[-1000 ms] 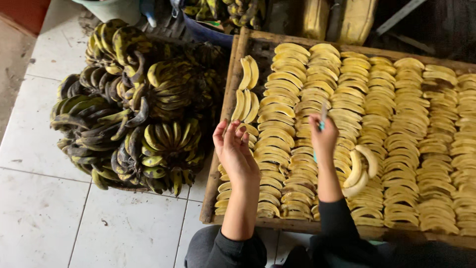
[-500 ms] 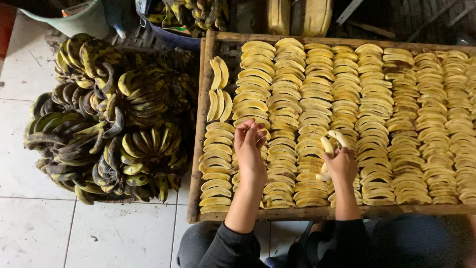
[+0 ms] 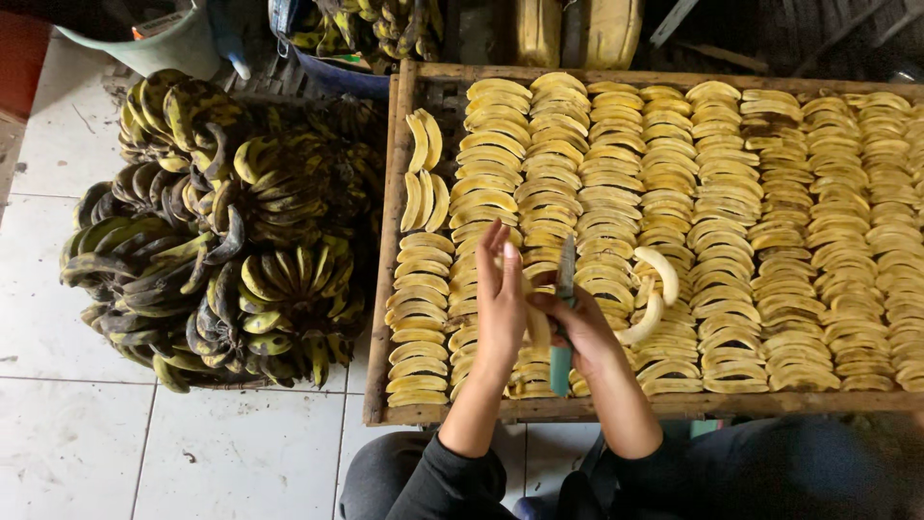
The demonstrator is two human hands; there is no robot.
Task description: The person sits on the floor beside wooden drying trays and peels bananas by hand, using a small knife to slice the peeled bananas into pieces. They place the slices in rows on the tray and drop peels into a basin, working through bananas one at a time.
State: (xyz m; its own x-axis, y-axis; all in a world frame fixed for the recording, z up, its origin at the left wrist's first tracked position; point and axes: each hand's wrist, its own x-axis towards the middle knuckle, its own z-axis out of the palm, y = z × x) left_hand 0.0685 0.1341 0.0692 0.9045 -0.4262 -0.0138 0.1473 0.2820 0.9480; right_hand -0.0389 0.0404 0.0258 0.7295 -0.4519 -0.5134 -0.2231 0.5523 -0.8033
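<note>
Yellow peeled banana now sits between both hands over the wooden tray, where half a second ago they were apart. Left hand steadies it, fingers extended; right hand has closed around a knife. Two loose slices lie beside, dark bunches at left.

Head view, steeply down, close above tray

Rows of peeled bananas lie in the wooden tray; unpeeled banana bunches sit on the floor to its left.
</note>
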